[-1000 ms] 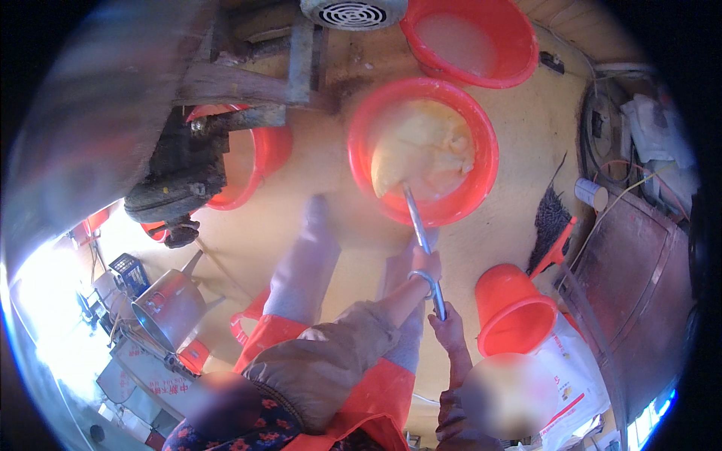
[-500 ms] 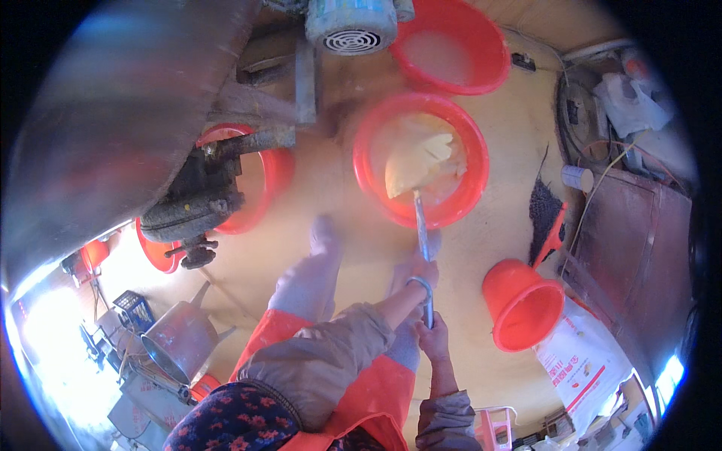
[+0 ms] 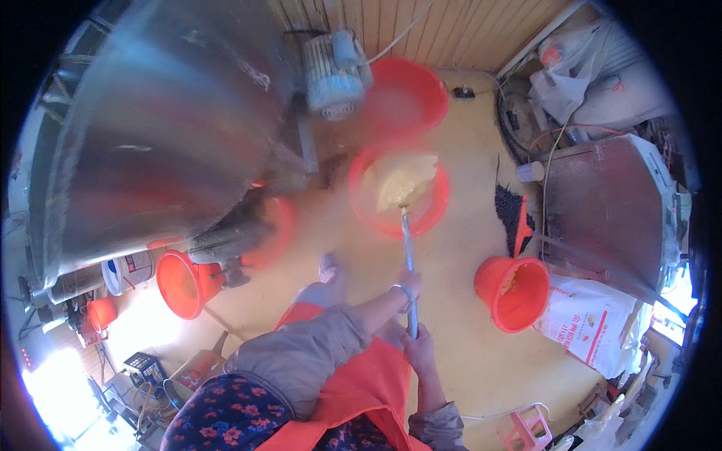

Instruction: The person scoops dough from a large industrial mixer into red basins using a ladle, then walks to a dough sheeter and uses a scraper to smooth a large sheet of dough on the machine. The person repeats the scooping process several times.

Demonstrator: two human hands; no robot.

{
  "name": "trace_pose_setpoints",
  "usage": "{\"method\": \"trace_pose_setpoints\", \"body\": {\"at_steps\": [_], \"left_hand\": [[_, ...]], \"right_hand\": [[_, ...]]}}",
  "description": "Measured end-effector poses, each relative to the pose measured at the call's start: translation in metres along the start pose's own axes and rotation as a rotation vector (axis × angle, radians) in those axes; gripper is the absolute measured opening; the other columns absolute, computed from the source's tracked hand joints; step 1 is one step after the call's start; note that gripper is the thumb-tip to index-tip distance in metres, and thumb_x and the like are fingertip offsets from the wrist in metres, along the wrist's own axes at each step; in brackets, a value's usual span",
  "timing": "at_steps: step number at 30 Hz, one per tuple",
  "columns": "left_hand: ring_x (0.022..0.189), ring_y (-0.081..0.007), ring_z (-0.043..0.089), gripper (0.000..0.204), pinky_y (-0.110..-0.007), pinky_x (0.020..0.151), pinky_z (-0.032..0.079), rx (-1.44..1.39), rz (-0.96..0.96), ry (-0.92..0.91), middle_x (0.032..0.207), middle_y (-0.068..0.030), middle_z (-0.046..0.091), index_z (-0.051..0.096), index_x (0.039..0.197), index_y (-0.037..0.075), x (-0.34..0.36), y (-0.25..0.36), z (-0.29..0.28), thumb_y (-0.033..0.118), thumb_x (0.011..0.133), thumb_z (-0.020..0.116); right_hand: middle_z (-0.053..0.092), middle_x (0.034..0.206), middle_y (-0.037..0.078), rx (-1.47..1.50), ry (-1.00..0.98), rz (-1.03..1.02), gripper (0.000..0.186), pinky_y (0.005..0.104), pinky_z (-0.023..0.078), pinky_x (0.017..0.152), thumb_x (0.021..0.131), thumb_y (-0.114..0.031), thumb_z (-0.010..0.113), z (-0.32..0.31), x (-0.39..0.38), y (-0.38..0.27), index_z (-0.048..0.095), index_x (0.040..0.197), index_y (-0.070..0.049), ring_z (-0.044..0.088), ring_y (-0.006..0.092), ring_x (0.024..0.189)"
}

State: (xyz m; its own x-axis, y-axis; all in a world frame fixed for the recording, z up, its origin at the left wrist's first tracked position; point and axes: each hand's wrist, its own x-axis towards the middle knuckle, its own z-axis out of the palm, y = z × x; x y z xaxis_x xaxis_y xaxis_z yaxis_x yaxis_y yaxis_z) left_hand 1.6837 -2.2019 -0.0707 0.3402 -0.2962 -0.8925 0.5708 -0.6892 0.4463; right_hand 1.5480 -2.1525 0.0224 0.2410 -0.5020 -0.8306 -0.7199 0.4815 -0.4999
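Observation:
Both my hands grip the pale metal handle of a long-handled shovel (image 3: pixel 408 252). My left hand (image 3: pixel 408 283), with a bracelet at the wrist, is wrapped round it farther up. My right hand (image 3: pixel 418 344) is closed at the near end. The fan-shaped shovel head carries a pale yellow, wet-looking mass (image 3: pixel 402 184) with a ragged far edge. It hangs over a red basin (image 3: pixel 438 214), hiding much of the inside; whether it touches the contents I cannot tell.
A second red basin (image 3: pixel 425 90) stands behind, beside a motor (image 3: pixel 335 79). Large metal machinery (image 3: pixel 173 113) fills the left. Red buckets stand left (image 3: pixel 179 286) and right (image 3: pixel 519 301), the right one by a white sack (image 3: pixel 583 323) and black broom (image 3: pixel 510 210). A pink stool (image 3: pixel 524 428) is near.
The view has shifted, showing more of the back wall and machinery. The shovel head looks larger against the basin and covers more of it. Both hands keep their hold.

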Motion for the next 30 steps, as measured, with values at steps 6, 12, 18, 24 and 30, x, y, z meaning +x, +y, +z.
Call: {"method": "trace_pose_setpoints", "body": {"at_steps": [6, 12, 18, 24, 30], "left_hand": [[0.044, -0.0229, 0.055, 0.031, -0.035, 0.037, 0.045, -0.062, 0.048, -0.122, 0.059, -0.013, 0.05, 0.031, 0.104, -0.003, -0.118, 0.062, -0.015, 0.018, 0.088, 0.046], [0.049, -0.0253, 0.058, 0.031, -0.039, 0.047, 0.054, -0.203, 0.15, -0.401, 0.063, -0.0132, 0.051, 0.031, 0.101, -0.005, -0.258, 0.147, -0.043, 0.017, 0.088, 0.049], [0.062, -0.0268, 0.061, 0.023, -0.042, 0.058, 0.058, -0.451, 0.321, -0.667, 0.074, -0.0147, 0.05, 0.04, 0.087, -0.008, -0.403, 0.259, -0.094, 0.014, 0.089, 0.049], [0.071, -0.027, 0.063, 0.021, -0.044, 0.066, 0.058, -0.634, 0.666, -0.815, 0.079, -0.0141, 0.051, 0.041, 0.087, -0.005, -0.488, 0.374, -0.168, 0.015, 0.093, 0.044], [0.057, -0.0216, 0.056, 0.025, -0.038, 0.055, 0.053, -1.131, 0.741, -0.668, 0.07, -0.0106, 0.049, 0.041, 0.083, 0.001, -0.461, 0.434, -0.242, 0.022, 0.096, 0.038]], "right_hand": [[0.049, 0.064, 0.001, -0.035, 0.063, -0.09, 0.016, 0.0268, 0.041, 0.049, 0.075, -0.013, 0.064, -0.03, -0.097, -0.054, 0.052, 0.08, -0.005, 0.048, 0.0101, 0.055], [0.044, 0.057, -0.001, -0.013, 0.078, -0.127, 0.02, 0.025, 0.033, 0.033, 0.073, -0.008, 0.065, -0.072, -0.234, -0.152, 0.048, 0.085, -0.006, 0.042, 0.0093, 0.038], [0.04, 0.056, -0.002, 0.015, 0.067, -0.128, 0.023, 0.0231, 0.027, 0.03, 0.073, -0.007, 0.066, -0.103, -0.387, -0.302, 0.048, 0.088, -0.006, 0.037, 0.0063, 0.036], [0.042, 0.057, -0.002, -0.184, 0.159, -0.21, 0.022, 0.021, 0.026, 0.03, 0.072, -0.004, 0.064, -0.09, -0.48, -0.454, 0.048, 0.086, -0.007, 0.036, 0.0054, 0.036], [0.044, 0.058, 0.001, -0.457, 0.131, -0.473, 0.011, 0.0241, 0.033, 0.036, 0.085, -0.013, 0.051, -0.027, -0.447, -0.536, 0.049, 0.093, -0.005, 0.041, 0.0089, 0.04]]}}
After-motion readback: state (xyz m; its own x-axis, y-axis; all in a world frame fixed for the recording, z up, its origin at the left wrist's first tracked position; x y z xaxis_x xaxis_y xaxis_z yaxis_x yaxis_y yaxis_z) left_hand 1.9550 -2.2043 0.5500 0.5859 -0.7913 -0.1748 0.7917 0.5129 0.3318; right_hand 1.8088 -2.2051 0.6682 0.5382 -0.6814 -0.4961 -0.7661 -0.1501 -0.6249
